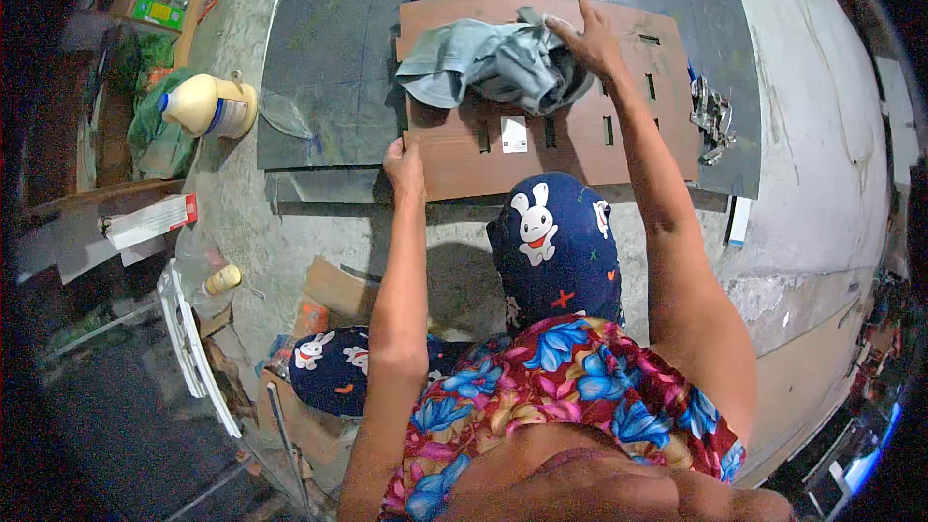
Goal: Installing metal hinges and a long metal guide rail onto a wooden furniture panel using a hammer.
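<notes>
A flat brown panel with several dark slots and a small white label lies on a dark grey sheet. My left hand is closed on the panel's near left corner, the thumb on top and the other fingers hidden beneath. A crumpled grey-green cloth is spread over the panel's far middle. At the cloth's right end is my right hand, its visible fingers apart. One fingertip touches the cloth and another points to the panel's far edge. Its remaining fingers are partly hidden.
The dark grey sheet extends beyond the panel. Metal pieces lie at its right. To the left stand a pale yellow jug with a blue cap, a small bottle and a white-and-red box. My covered knee is close in front.
</notes>
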`<state>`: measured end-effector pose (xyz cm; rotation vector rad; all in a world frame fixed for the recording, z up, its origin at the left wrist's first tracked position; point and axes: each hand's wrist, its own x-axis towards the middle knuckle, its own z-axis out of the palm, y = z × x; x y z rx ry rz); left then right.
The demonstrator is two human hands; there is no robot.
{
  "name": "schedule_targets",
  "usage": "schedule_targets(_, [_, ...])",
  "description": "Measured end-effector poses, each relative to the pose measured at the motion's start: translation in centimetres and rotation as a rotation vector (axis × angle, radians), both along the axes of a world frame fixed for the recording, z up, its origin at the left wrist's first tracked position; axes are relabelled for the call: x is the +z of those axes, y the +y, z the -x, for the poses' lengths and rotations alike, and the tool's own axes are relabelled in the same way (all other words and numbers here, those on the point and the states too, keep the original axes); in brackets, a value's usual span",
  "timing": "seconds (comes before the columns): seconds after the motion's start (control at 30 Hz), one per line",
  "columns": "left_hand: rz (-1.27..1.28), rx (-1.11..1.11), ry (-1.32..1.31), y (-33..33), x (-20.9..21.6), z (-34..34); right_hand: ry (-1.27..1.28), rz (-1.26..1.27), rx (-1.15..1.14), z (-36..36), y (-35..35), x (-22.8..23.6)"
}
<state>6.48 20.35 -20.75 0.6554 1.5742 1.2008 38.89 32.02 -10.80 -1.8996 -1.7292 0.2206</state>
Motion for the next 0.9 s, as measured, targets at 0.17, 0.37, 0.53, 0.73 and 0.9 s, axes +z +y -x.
schedule_targets(0.17, [-0.024,0.012,0.004,0.0,-1.3,1.5,-0.213,0.238,0.053,9.1,-4.6,-1.3])
schedule_targets(0.37, [-0.050,0.013,0.065,-0.3,0.6,0.2,-0.393,0.014,0.345,16.2,-6.2,-2.1])
schedule_targets(0.53, [0.035,-0.025,0.028,-0.4,1.8,-0.1,-0.366,-0.150,0.288,10.2,-0.9,-4.8])
schedule_targets(0.73, [-0.010,-0.026,-0.025,-0.4,0.4,0.3,-0.481,0.010,-0.178,-5.8,0.0,-5.9])
schedule_targets(0.9, [-0.043,-0.037,0.020,-0.1,0.3,0.3,-0.338,0.183,-0.344,-14.0,-0.7,-3.7])
